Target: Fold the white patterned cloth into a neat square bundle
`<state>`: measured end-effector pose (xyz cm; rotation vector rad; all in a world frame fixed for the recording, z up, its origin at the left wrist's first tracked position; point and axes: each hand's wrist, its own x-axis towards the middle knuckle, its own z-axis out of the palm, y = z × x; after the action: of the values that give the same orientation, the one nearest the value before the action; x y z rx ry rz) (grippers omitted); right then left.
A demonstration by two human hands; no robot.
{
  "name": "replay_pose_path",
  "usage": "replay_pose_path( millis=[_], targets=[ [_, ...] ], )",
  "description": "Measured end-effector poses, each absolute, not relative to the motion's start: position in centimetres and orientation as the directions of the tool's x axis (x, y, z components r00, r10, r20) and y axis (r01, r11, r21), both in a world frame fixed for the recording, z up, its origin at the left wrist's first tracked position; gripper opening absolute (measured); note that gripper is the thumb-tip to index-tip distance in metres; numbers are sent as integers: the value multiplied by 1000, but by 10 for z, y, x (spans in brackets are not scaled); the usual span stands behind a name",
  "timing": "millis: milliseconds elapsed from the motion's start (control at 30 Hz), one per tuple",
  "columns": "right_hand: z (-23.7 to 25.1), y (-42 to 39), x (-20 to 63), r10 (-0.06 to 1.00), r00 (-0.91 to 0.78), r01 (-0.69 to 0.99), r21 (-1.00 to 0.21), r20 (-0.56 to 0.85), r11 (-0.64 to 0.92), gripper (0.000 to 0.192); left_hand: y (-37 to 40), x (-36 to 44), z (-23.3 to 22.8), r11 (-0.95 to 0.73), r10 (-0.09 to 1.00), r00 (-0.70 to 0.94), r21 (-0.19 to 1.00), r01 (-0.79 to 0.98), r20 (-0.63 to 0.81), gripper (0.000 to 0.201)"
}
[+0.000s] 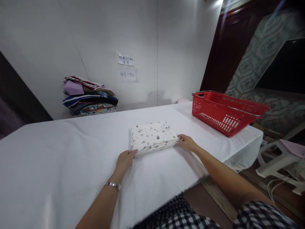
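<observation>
Both hands' fingers grasp the folded cloth: left hand near edge, right hand right edge; bare table around.

Both arms stretched forward, left hand and right hand palm-down, fingers loosely curled

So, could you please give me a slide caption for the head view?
Both hands, left hand and right hand, grip a folded patterned cloth on a white table.

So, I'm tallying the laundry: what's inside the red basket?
Nothing shows inside the red basket: through its slotted walls and over the rim only red plastic is visible. Its floor is hidden by the near wall, so something flat could lie there unseen.
</observation>
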<state>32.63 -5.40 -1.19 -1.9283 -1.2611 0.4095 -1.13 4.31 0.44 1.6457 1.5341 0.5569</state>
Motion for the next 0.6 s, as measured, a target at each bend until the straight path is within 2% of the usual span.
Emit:
replay_pose_path(
  millis=[200,433,600],
  targets=[
    [-17,-52,313,849,485,712,-659,209,-244,40,46,-11,1,75,972,140,808,585,-191,41],
    [-21,-55,309,830,492,782,-552,263,-289,21,49,-11,-4,100,973,124,838,537,-196,35],
    [-25,-55,310,824,484,807,-515,294,-290,22,47,-11,-1,109,974,119,861,496,-192,34]
  ],
)
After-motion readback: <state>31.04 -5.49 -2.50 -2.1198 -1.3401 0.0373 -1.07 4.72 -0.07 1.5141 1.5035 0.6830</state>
